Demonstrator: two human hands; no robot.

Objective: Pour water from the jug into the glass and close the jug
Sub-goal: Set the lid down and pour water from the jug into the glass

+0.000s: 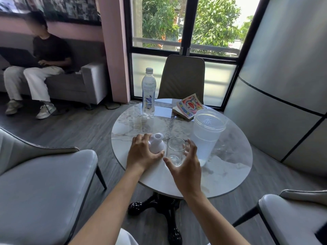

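A clear plastic jug [206, 137] with water in it stands uncovered on the right of the round marble table [230, 165]. Just left of it stands a clear drinking glass [175, 150], which looks empty. My right hand [185, 167] is spread open around the near side of the glass, fingers apart, not closed on it. My left hand [143, 152] rests on a white lid-like piece with a round spout [156, 142], which lies on the table left of the glass.
A capped plastic water bottle [148, 93] stands at the table's far left, a colourful booklet [190, 106] at the far edge. Chairs ring the table: grey ones [44, 183] left and right [292, 218], a brown one [182, 76] behind. A person sits on a sofa far left.
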